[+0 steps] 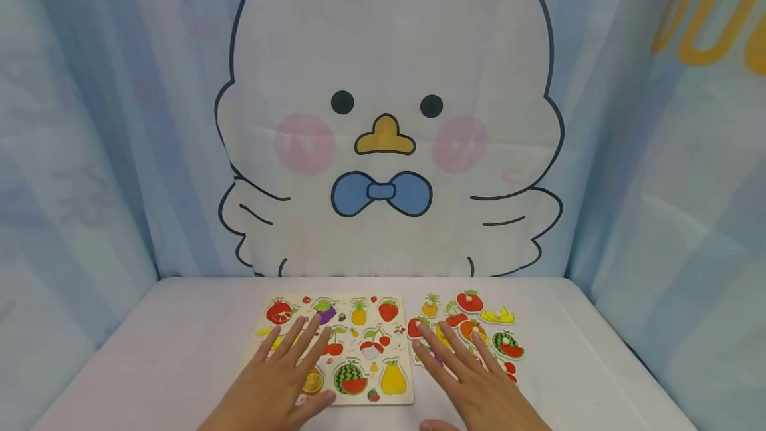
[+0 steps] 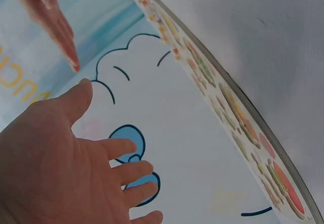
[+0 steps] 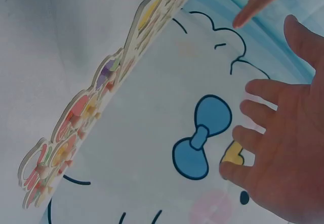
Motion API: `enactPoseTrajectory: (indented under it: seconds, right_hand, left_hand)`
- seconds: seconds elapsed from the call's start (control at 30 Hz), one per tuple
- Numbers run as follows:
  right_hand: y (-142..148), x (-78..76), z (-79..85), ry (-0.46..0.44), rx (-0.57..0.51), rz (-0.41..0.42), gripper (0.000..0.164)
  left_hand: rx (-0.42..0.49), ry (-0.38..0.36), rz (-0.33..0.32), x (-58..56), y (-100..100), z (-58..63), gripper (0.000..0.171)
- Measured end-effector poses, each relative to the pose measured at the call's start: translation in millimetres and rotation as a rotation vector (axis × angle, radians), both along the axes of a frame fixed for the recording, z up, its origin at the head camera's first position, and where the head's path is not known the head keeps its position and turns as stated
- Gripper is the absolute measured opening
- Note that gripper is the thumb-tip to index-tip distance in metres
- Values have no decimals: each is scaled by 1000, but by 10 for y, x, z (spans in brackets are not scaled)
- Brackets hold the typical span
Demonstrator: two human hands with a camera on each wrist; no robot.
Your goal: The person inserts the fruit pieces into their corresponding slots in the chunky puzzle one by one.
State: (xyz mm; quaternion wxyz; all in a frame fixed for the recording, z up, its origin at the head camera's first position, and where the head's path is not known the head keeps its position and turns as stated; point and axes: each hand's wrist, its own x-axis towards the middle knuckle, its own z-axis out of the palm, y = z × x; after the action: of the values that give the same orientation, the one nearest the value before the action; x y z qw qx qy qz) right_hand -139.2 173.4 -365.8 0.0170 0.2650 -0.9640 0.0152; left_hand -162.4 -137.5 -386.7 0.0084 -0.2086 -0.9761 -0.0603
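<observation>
A wooden fruit puzzle board [image 1: 403, 378] lies on the table, printed with fruit such as a strawberry, watermelon and pear. Over its left part my left hand [image 1: 278, 371] is spread, fingers straight and holding nothing, hiding some of the pictures. To the board's right is a cluster of loose fruit puzzle pieces [image 1: 470, 302], among them a banana piece [image 1: 498, 315] and a watermelon piece [image 1: 508, 344]. My right hand [image 1: 479, 384] is held out over the near side of these pieces, fingers apart, with nothing in it. Both wrist views show the palms raised above the table, and small knobs on the pieces [image 3: 73, 118].
The table [image 1: 598, 364] has a white cover. Behind it hangs a curtain [image 1: 383, 238] with a large cartoon bird wearing a blue bow tie. Blue and white curtains [image 1: 72, 151] close in the left and right sides.
</observation>
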Motion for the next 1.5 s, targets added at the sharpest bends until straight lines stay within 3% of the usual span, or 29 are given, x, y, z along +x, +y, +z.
enactPoseTrajectory:
  seconds: [0.17,0.4,0.77,1.17,1.5]
  right_hand:
    - [-2,-23,-1,-15,-8,-1,82]
    - [9,-79,-84,92,6,44,85]
    - [32,-122,-97,35,-39,35,82]
    - [46,-125,-90,4,-49,10,85]
    - [32,-120,-124,61,-30,40,82]
  left_hand:
    - [-12,26,35,-25,-41,20,88]
    - [-8,17,77,-44,-92,23,90]
    - [52,-1,139,-150,-277,2,89]
    - [57,28,186,-359,-628,-87,67]
    - [81,-53,228,-521,-882,-191,50]
